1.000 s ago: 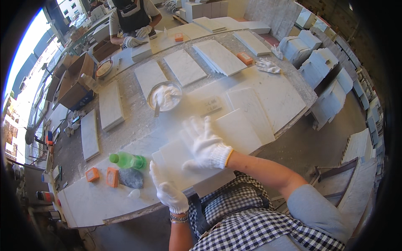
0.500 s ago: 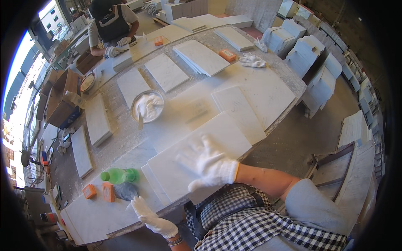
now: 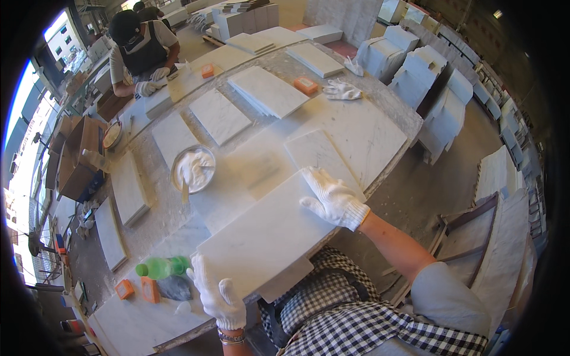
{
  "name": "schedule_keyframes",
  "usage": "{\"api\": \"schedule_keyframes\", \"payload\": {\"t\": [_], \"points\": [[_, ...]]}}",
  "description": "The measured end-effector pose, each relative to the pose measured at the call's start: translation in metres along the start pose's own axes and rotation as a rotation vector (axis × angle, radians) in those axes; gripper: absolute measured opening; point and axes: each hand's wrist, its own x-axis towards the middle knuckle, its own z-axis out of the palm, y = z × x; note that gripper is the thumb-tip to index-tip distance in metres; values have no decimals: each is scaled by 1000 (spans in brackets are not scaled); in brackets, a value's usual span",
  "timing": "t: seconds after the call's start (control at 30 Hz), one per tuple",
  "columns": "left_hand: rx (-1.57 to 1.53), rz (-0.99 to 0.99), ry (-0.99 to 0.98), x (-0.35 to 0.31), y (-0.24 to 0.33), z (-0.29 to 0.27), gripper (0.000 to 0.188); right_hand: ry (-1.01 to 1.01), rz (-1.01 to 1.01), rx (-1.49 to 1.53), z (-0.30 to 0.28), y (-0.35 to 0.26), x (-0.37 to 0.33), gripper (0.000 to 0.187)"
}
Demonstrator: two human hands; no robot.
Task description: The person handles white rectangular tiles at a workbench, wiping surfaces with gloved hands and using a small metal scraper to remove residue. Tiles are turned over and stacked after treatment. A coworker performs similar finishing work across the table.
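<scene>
The right hand [image 3: 333,198], thumb and fingers apart, lies over the right end of a white slab [image 3: 258,222] at the near edge of a dusty bench [image 3: 157,196]; the left hand [image 3: 218,292], likewise spread, is by its left end. A green bottle [image 3: 161,268] crowds that hand. Workshop floor [image 3: 409,204] extends rightward.

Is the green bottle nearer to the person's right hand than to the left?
No, the green bottle lies beside the left hand, while the right hand is over the white slab, farther away.
</scene>
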Motion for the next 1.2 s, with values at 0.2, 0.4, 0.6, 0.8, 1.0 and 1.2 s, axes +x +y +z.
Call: {"api": "schedule_keyframes", "payload": {"t": [0.2,0.4,0.6,0.8,1.0,1.2], "points": [[559,112,-254,50,17,24,76,281,161,70,-6,41,48,44],[516,-43,-291,84,19,34,51,101,199,217,15,77,26,39],[562,-232,-287,112,15,42,36,-98,176,365,46,77,21,40],[494,-304,-279,122,15,45,41,-122,82,363,65,62,38,33],[476,-308,-312,124,13,43,40,-194,14,462,62,50,52,28],[464,-328,-312,123,16,41,41,-274,15,473,70,36,70,23]]}}
